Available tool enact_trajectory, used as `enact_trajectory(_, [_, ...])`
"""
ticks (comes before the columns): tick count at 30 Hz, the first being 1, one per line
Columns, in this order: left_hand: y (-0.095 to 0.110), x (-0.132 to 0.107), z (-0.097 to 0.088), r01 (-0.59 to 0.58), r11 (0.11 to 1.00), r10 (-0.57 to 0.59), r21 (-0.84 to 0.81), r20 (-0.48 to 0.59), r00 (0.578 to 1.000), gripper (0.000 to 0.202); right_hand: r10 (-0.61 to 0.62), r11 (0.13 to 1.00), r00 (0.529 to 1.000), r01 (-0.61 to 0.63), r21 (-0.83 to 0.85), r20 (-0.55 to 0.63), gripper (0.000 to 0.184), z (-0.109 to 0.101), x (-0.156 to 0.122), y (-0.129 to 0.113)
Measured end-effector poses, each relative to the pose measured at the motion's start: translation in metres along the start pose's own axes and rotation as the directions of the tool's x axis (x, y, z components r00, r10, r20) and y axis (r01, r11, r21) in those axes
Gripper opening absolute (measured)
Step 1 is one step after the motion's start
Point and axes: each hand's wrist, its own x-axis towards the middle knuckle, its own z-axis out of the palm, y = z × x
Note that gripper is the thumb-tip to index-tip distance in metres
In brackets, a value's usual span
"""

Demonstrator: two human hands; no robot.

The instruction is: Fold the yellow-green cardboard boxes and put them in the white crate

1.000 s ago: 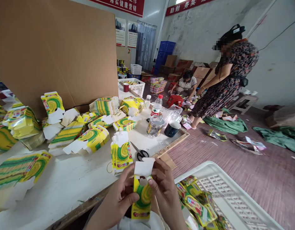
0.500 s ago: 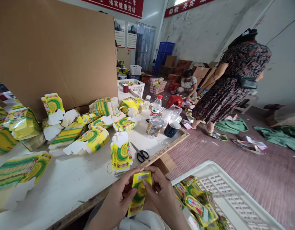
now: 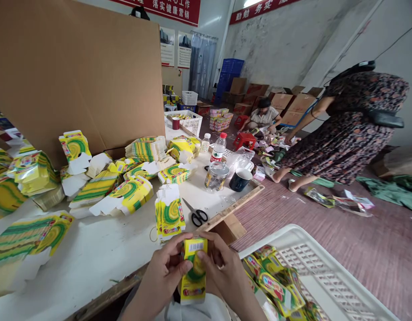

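Note:
Between my two hands is a small yellow and green printed carton [image 3: 194,278], its barcode end uppermost. My left hand [image 3: 164,272] grips its left edge, the thumb pressed on the front. My right hand [image 3: 227,272] closes on the other edge, thumb lying across the front face near the barcode. On the table just beyond my hands lies a small stack of flat cartons [image 3: 169,211] with white flaps. Black-handled scissors [image 3: 197,216] rest beside that stack. To the right of my right hand, a white plastic basket [image 3: 329,276] holds several yellow cartons [image 3: 275,285].
Piles of yellow-green cartons [image 3: 125,196] cover the table's left and back, before a tall cardboard sheet [image 3: 79,71]. A water bottle [image 3: 218,149], a clear jar [image 3: 217,176] and a dark mug [image 3: 240,179] stand near the table edge. A person [image 3: 346,125] bends over papers on the floor.
The carton in my hands has turned more upright and its front faces me more squarely. The standing person has bent further down, reaching toward the floor; the squatting person has shifted slightly.

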Motion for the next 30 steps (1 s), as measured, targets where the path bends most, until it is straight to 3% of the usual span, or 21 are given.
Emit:
enact_trajectory(4, [-0.002,0.000,0.006,-0.011,0.999,0.011,-0.042,-0.009,1.000,0.044,-0.080,0.980,0.994,0.093,0.176,-0.080,0.017,0.001,0.003,-0.006])
enact_trajectory(8, [-0.002,-0.001,0.010,-0.080,0.991,0.080,0.103,0.001,0.997,0.037,-0.054,0.955,0.992,0.084,0.283,-0.111,0.014,-0.002,0.002,-0.007])
enact_trajectory(10, [0.001,0.000,0.007,-0.175,0.944,0.185,0.281,-0.007,0.983,0.035,-0.030,0.985,0.995,0.046,0.167,-0.099,0.018,-0.023,-0.002,0.001])
enact_trajectory(12, [0.003,0.005,-0.001,-0.255,0.822,0.317,0.510,-0.038,0.948,0.040,0.022,0.997,0.989,-0.032,-0.070,-0.147,0.021,-0.054,-0.009,0.015])
enact_trajectory(15, [-0.003,0.020,-0.020,-0.227,0.604,0.461,0.764,-0.102,0.882,0.061,0.081,0.910,0.951,-0.193,-0.367,-0.297,0.025,-0.095,-0.022,0.035])
enact_trajectory(17, [-0.016,0.030,-0.034,-0.185,0.528,0.464,0.829,-0.099,0.880,0.065,0.109,0.893,0.940,-0.236,-0.382,-0.324,0.028,-0.100,-0.028,0.038])
enact_trajectory(19, [-0.029,0.037,-0.045,-0.184,0.504,0.424,0.844,-0.056,0.904,0.054,0.139,0.931,0.961,-0.209,-0.299,-0.238,0.029,-0.086,-0.028,0.034])
enact_trajectory(22, [-0.037,0.037,-0.056,-0.203,0.501,0.403,0.841,-0.019,0.915,0.048,0.153,0.979,0.983,-0.165,-0.123,-0.099,0.027,-0.047,-0.019,0.022])
enact_trajectory(27, [-0.024,0.029,-0.064,-0.199,0.549,0.320,0.812,0.017,0.947,0.045,0.159,0.985,0.986,-0.161,0.062,0.043,0.026,-0.002,0.000,0.002])
enact_trajectory(30, [-0.018,0.024,-0.063,-0.222,0.566,0.407,0.794,-0.034,0.913,0.041,0.155,0.961,0.982,-0.175,0.215,0.109,0.032,0.011,0.004,-0.005])
